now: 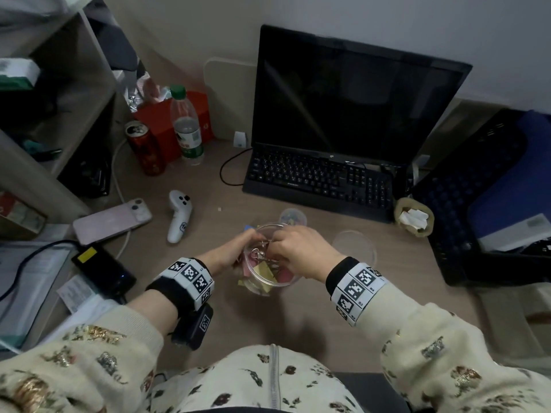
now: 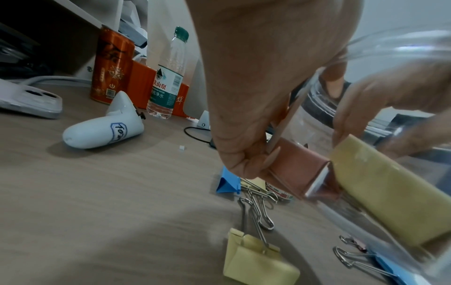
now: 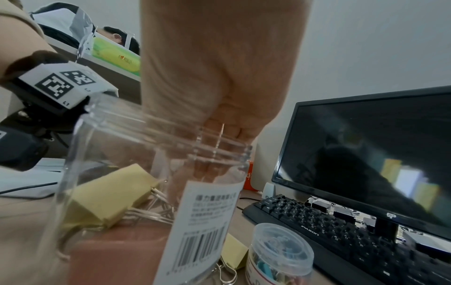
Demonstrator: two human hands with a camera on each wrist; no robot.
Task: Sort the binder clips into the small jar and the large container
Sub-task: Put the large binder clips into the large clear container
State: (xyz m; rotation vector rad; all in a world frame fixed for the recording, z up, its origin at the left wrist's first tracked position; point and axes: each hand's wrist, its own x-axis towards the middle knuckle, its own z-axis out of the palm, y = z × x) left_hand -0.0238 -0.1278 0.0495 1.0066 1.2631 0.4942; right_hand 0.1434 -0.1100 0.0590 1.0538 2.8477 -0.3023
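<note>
Right hand (image 1: pixel 301 251) fingers dip into the large container (image 1: pixel 269 281) mouth at 12 o'clock, pinching a clip's wire handles over pink and yellow binder clips (image 3: pixel 105 194); left hand (image 1: pixel 235 251) grips the wall at 9; small jar (image 1: pixel 293 217) beyond.

1. Dark monitor (image 1: pixel 354 96) at back, black keyboard (image 1: pixel 319 180) in front of it
2. Red can (image 1: pixel 145 148) beside water bottle (image 1: pixel 187 126)
3. White controller (image 1: pixel 179 214) near pink phone (image 1: pixel 111 219)
</note>
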